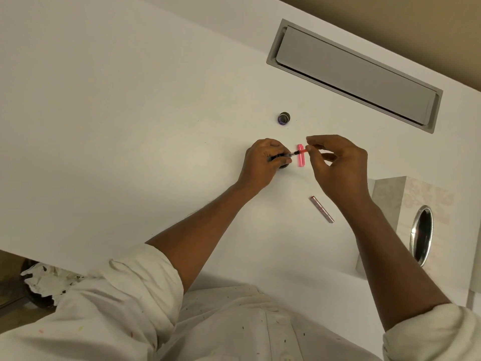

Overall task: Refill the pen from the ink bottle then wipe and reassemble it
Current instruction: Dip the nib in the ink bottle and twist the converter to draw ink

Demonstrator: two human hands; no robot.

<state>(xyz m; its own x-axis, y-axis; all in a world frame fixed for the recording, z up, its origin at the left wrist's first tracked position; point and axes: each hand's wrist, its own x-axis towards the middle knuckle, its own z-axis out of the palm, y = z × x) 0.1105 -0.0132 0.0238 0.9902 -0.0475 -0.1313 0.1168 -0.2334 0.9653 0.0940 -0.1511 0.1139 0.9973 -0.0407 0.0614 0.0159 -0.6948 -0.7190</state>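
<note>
My left hand [263, 162] sits curled over the ink bottle [284, 166] and pinches the dark front end of the pen [295, 153] right above it. My right hand [338, 162] pinches the pen's pink back end. A pink barrel [301, 161] lies just right of the bottle, the bottle cap [283, 118] lies beyond it, and a silvery tube [321, 209] lies nearer me.

Table [130, 100]: plain white in front of you.
Pen part [295, 153]: black, turning pink-red along its length.
Loose piece [301, 160]: bright pink.
Barrel [321, 209]: silvery with a pink tint.
Bottle lid [283, 118]: dark, purple sheen.
Box [429, 201]: pale beige, faint floral print.
Your sleeves [135, 277]: off-white, small dark flecks.
</note>
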